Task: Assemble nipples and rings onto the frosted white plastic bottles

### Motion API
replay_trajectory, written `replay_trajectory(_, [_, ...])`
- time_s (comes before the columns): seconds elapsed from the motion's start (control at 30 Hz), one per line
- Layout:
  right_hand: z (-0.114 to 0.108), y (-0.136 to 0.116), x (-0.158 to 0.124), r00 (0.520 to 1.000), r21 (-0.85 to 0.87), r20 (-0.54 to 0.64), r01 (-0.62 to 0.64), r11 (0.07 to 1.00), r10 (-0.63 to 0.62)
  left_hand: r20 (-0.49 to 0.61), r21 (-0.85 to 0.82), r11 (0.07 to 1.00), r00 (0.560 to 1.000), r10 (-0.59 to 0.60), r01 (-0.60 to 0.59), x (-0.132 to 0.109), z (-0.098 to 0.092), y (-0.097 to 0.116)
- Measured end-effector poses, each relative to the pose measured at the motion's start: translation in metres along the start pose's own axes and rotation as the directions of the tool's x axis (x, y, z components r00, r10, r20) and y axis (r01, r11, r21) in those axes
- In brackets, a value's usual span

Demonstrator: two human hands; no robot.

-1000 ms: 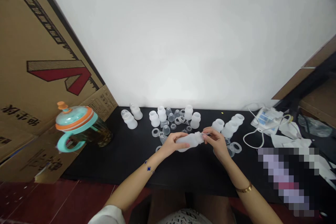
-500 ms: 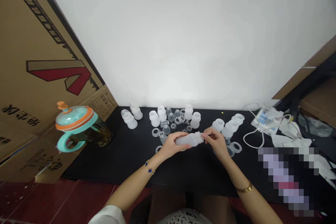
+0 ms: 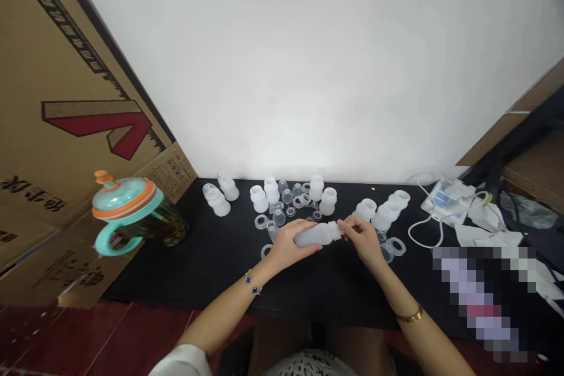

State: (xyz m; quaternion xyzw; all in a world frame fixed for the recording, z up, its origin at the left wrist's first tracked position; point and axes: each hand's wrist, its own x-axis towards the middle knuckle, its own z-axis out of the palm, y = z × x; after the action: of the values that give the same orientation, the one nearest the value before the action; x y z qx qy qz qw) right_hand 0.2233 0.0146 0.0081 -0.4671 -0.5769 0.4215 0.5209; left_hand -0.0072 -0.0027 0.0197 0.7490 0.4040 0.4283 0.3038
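Note:
A white baby bottle (image 3: 318,235) lies sideways in my left hand (image 3: 291,242), its mouth pointing right. My left fingers and thumb are wrapped round its body. At the bottle's mouth, my right hand (image 3: 360,236) is closed in a pinch; a small part seems to be at the fingertips, too hidden to name. Clear nipples (image 3: 279,217), ring collars (image 3: 261,221) and clear domed caps lie beyond my left hand. Uncapped bottles (image 3: 365,210) stand just past my right hand, with another ring collar (image 3: 396,246) beside it.
Two capped bottles (image 3: 217,200) stand at the left, and several open bottles (image 3: 327,201) stand mid-table. A large teal-lidded jug (image 3: 141,211) sits by cardboard boxes (image 3: 74,129). White cables and a power strip (image 3: 445,202) lie on the right of the black table (image 3: 185,282).
Almost nothing differs. My right fingers have shifted slightly at the bottle's mouth, and my left hand keeps its hold on the bottle.

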Motion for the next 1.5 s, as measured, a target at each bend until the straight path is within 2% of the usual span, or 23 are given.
replay_trajectory(0.23, [0.000,0.001,0.000,1.000,-0.024,-0.009,-0.021,0.999,0.021,-0.010,0.019,1.000,1.000,-0.002,0.002,-0.001,0.001,0.000])
replay_trajectory(0.47, [0.006,-0.004,0.000,0.999,0.092,-0.009,-0.036,0.995,0.037,0.033,-0.125,0.976,0.984,-0.173,0.175,0.001,0.000,0.000])
replay_trajectory(0.63, [0.005,0.000,-0.001,0.991,0.118,0.128,-0.051,0.992,0.036,0.053,-0.240,0.927,0.957,-0.285,0.289,0.004,-0.001,-0.005])
replay_trajectory(0.93, [0.003,0.004,-0.001,0.984,0.102,0.172,-0.069,0.992,0.051,0.124,-0.342,0.881,0.945,-0.303,0.327,0.009,-0.006,-0.003])
replay_trajectory(1.03, [0.002,0.002,-0.002,0.979,0.063,0.195,-0.068,0.996,0.054,0.191,-0.433,0.808,0.917,-0.351,0.399,0.008,-0.006,-0.003])
replay_trajectory(1.17, [-0.001,0.000,-0.004,0.974,0.048,0.221,-0.068,0.997,0.056,0.317,-0.538,0.658,0.849,-0.422,0.527,0.007,-0.004,-0.006])
replay_trajectory(1.37, [-0.003,-0.001,-0.006,0.959,0.088,0.281,-0.043,0.995,0.016,0.415,-0.621,0.496,0.792,-0.448,0.607,0.006,-0.003,-0.012])
replay_trajectory(1.5, [-0.004,0.001,-0.007,0.954,0.096,0.296,0.009,0.995,-0.037,0.474,-0.636,0.430,0.764,-0.438,0.641,0.007,-0.004,-0.014])
